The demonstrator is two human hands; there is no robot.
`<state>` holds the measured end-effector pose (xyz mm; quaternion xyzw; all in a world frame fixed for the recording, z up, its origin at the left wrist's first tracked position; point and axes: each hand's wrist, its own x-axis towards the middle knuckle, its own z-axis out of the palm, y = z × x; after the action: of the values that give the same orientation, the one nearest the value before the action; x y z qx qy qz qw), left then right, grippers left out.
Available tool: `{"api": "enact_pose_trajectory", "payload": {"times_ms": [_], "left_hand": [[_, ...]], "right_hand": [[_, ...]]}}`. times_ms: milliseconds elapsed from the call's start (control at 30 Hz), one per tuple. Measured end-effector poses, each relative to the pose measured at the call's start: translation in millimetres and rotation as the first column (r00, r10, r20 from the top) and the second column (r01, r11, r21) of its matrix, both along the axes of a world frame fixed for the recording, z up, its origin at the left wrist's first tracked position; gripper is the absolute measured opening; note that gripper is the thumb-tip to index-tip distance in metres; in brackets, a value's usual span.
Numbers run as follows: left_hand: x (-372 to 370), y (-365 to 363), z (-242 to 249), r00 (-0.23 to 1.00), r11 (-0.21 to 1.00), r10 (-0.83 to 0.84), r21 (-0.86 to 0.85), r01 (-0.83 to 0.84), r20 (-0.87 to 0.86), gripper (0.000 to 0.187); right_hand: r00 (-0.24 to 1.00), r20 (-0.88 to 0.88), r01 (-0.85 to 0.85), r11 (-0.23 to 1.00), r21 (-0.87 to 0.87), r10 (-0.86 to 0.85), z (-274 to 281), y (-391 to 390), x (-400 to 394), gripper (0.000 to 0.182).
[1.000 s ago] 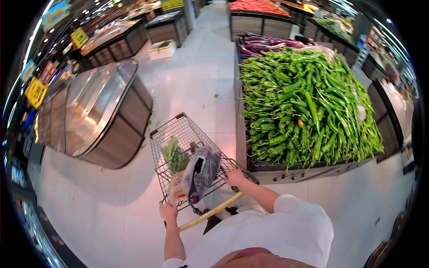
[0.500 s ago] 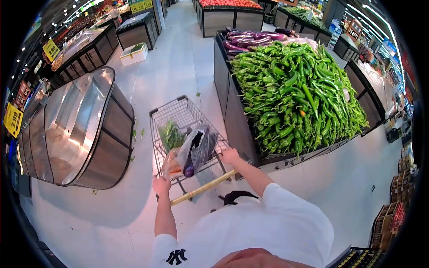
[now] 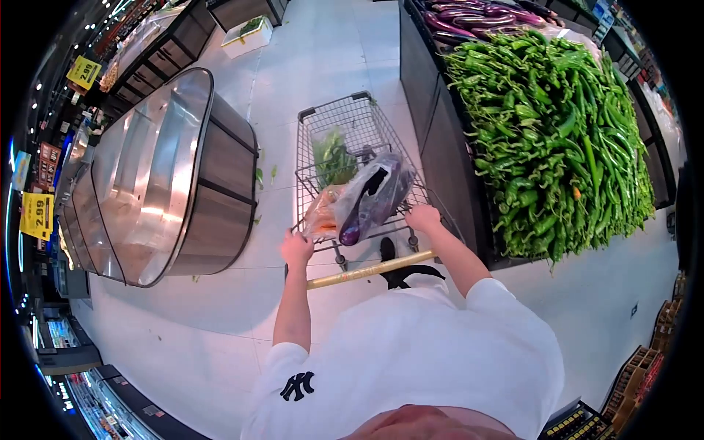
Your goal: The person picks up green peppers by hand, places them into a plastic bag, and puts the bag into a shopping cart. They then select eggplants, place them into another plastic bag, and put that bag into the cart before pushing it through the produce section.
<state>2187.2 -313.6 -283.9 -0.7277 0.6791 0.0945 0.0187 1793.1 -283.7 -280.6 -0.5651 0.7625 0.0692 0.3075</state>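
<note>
A wire shopping cart (image 3: pixel 350 117) stands in front of me. My left hand (image 3: pixel 296 248) is closed on the cart frame's near left corner, above the left end of the yellow handle bar (image 3: pixel 370 269). On the opposite side, my right hand (image 3: pixel 424 218) is closed around the frame's near right corner. Inside the basket, a clear plastic bag (image 3: pixel 364 192) holds a dark purple eggplant (image 3: pixel 350 229). Next to it lies a bag of carrots (image 3: pixel 324 220), with leafy greens (image 3: pixel 335 158) farther forward. My fingers partly hide the frame where they grip.
Close on the right, a stand carries piled green peppers (image 3: pixel 557 139) and purple eggplants (image 3: pixel 488 16). A rounded metal display counter (image 3: pixel 227 183) stands at left. Farther ahead, a white foam box (image 3: pixel 246 37) sits on the floor. Yellow price signs (image 3: pixel 37 215) hang at far left.
My view has tilted down, and the cart and pepper stand appear farther right. One dark shoe now shows beneath the cart. Both hands keep their grip.
</note>
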Motion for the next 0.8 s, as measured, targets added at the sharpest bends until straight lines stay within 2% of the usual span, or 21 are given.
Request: {"api": "enact_pose_trajectory", "payload": {"times_ms": [167, 267, 467, 567, 700, 800], "left_hand": [[-11.3, -61.8, -8.0, 0.999, 1.0, -0.012, 0.0, 0.012, -0.051, 0.033], [-9.0, -92.1, -15.1, 0.997, 0.999, -0.045, 0.02, 0.046, -0.069, 0.033], [-28.7, -170.9, -3.6, 0.993, 0.993, -0.086, 0.074, 0.092, -0.079, 0.034], [-37.0, -206.6, -7.0, 0.989, 0.994, -0.101, 0.034, 0.105, -0.11, 0.034], [-46.0, -258.3, -12.2, 0.979, 0.988, -0.141, 0.04, 0.148, -0.147, 0.034], [-48.3, -292.4, -20.7, 0.965, 0.978, -0.209, -0.012, 0.21, -0.159, 0.03]], "right_hand": [[0.998, -0.03, 0.052, 0.998, -0.02, -0.053, -5.8, -49.4, -4.0, 0.046], [0.998, -0.011, 0.066, 0.997, 0.026, -0.066, -23.7, -71.6, -6.2, 0.047], [0.998, -0.021, 0.066, 0.998, 0.006, -0.066, -21.9, -122.2, -15.6, 0.043], [0.997, -0.011, 0.082, 0.996, -0.021, -0.082, -27.2, -145.4, -23.1, 0.043], [0.991, 0.007, 0.136, 0.971, -0.195, -0.137, -28.5, -176.1, -27.1, 0.036], [0.962, 0.171, 0.258, 0.915, -0.309, -0.213, -24.7, -202.7, -28.9, 0.031]]}}
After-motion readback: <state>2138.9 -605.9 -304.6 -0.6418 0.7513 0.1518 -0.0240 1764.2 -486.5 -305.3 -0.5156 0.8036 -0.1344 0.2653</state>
